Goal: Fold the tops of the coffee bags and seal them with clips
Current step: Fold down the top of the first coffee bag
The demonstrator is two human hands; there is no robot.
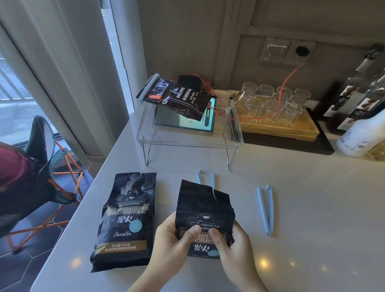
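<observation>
I hold a black coffee bag (204, 210) upright on the white counter, its torn top open. My left hand (172, 240) grips its left side and my right hand (231, 242) grips its right side, both thumbs pressed on the front label. A second black coffee bag (124, 220) lies flat to the left, its top torn open too. Two light blue clips lie on the counter: one clip (205, 178) just behind the held bag, the other clip (266, 209) to its right. A third bag (178, 96), with a clip (146, 88) along its top, rests on the clear shelf.
A clear acrylic shelf (187, 141) stands behind, with a lit tablet (186, 121) under the clipped bag. A wooden tray (278, 129) of upturned glasses, bottles (364, 131) and an orange cable sit at the back right. The counter edge runs along the left, with a folding chair (49, 161) beyond.
</observation>
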